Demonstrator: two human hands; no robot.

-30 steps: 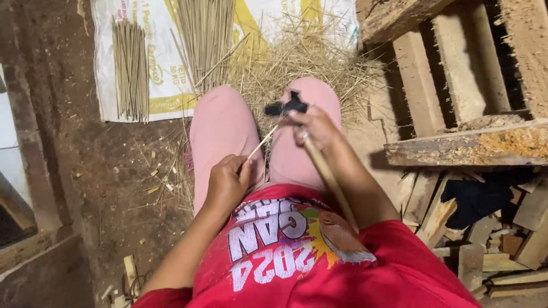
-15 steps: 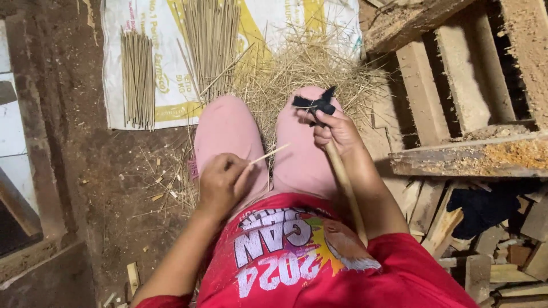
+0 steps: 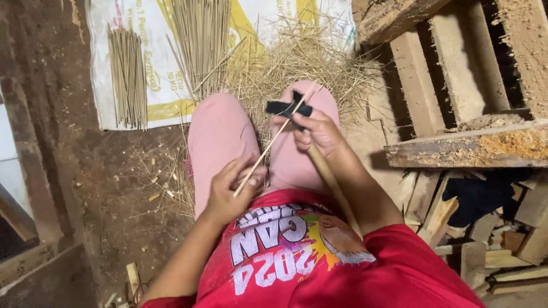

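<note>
- Head view: my left hand (image 3: pixel 231 191) sits low over my lap, fingers pinched around the near end of a thin bamboo stick (image 3: pixel 268 149), which slants up toward 1 o'clock.
- My right hand (image 3: pixel 319 132) is clenched on a knife with a long wooden handle (image 3: pixel 334 185) that runs back toward 5 o'clock along my forearm; its dark blade (image 3: pixel 288 108) pokes out at 10 o'clock from my knuckles and crosses the stick near its far end.
- Both hands hover above my pink-trousered knees (image 3: pixel 222 137).
- At 12 o'clock beyond my knees lies a heap of pale shavings (image 3: pixel 302 60) on a white sack (image 3: pixel 108 63).
- On that sack, at 11 o'clock, one bundle of finished sticks (image 3: pixel 128 77) lies apart from a second, larger bundle (image 3: pixel 202 40).
- At 3 o'clock stands a rough wooden frame (image 3: pixel 456 145), with scrap wood offcuts (image 3: pixel 491 239) below it.
</note>
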